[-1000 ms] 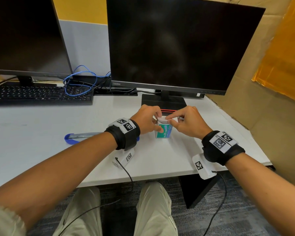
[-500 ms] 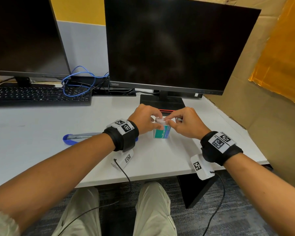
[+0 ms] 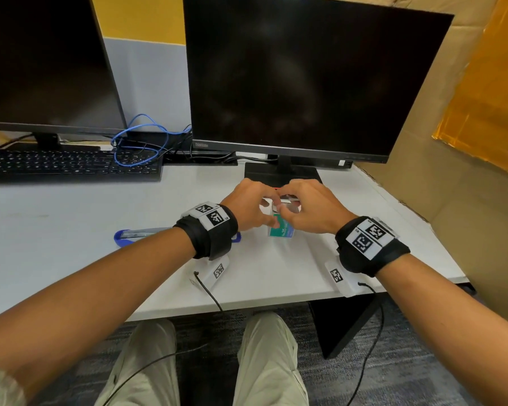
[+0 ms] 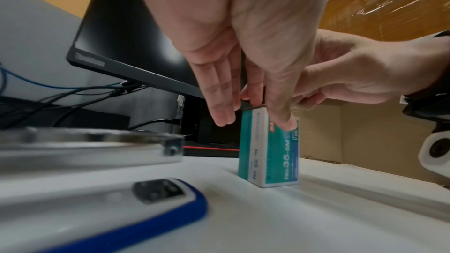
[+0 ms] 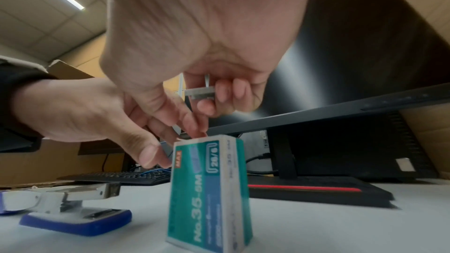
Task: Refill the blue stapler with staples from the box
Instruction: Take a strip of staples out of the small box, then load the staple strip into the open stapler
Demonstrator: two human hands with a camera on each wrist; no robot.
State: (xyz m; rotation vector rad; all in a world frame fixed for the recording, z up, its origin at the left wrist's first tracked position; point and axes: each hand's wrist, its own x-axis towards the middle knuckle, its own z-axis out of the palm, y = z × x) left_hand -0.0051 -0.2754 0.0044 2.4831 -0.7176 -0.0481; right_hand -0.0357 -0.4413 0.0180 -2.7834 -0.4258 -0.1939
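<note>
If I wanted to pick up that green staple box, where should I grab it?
Probably by its two wide faces, coming down from above. The staple box stands upright on its small end on the desk, so those faces are bare. The left hand already holds it near the top, thumb on the front face. Grip gently: the top end looks open, where the right hand works.
</note>
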